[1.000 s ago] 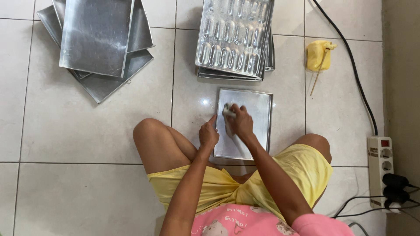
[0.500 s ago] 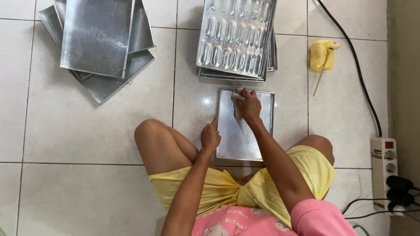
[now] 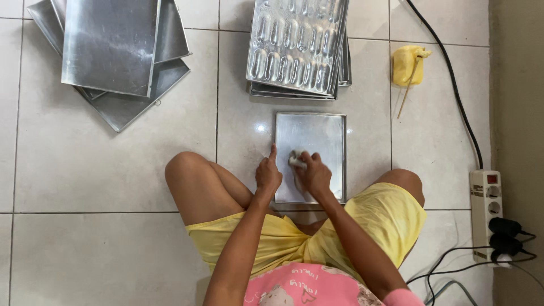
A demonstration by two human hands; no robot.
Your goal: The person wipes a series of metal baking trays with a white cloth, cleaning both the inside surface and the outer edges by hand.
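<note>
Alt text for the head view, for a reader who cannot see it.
A person seated on a tiled floor presses a small pale wad onto a flat metal tray with the right hand, while the left hand steadies the tray's edge. Stacked flat trays, moulded trays, a yellow lump and a power strip lie around.

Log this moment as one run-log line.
left hand: steadies tray edge | right hand: presses small pad on flat metal tray | setting: tiled floor

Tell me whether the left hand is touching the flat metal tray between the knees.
Touching. The head view shows the left hand resting on the left edge of the tray, index finger extended along the rim.
</note>
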